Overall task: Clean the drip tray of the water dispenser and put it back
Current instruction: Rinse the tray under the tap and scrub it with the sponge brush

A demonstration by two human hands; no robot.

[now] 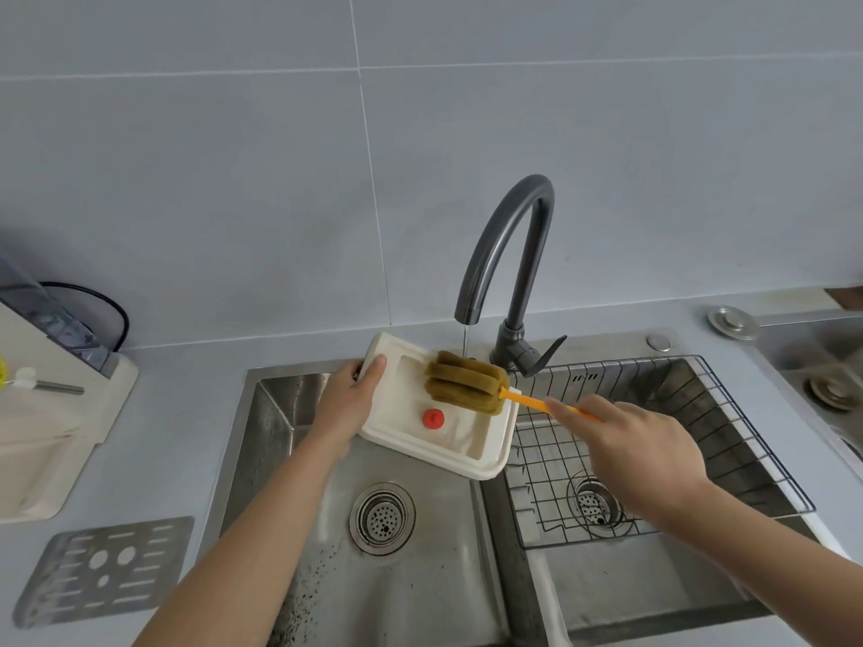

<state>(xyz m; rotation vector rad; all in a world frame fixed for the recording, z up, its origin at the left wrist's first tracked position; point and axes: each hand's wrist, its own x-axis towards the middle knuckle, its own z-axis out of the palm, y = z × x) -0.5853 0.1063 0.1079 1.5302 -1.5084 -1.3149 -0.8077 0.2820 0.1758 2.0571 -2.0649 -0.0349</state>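
Note:
My left hand (348, 403) grips the left edge of the white drip tray (462, 450) and holds it tilted over the left sink basin. A small red float (433, 418) sits inside the tray. My right hand (630, 441) holds the orange handle of a sponge brush (467, 381); its olive-green sponge head rests on the tray's upper right part. A thin stream of water runs from the dark grey faucet (506, 254) onto the sponge. The metal slotted grille (105, 569) of the tray lies flat on the counter at the lower left.
The steel double sink (397, 576) has a drain strainer in the left basin and a wire rack (654, 441) in the right one. The beige water dispenser (42, 413) stands at the left on the counter. A second sink edge shows at the far right.

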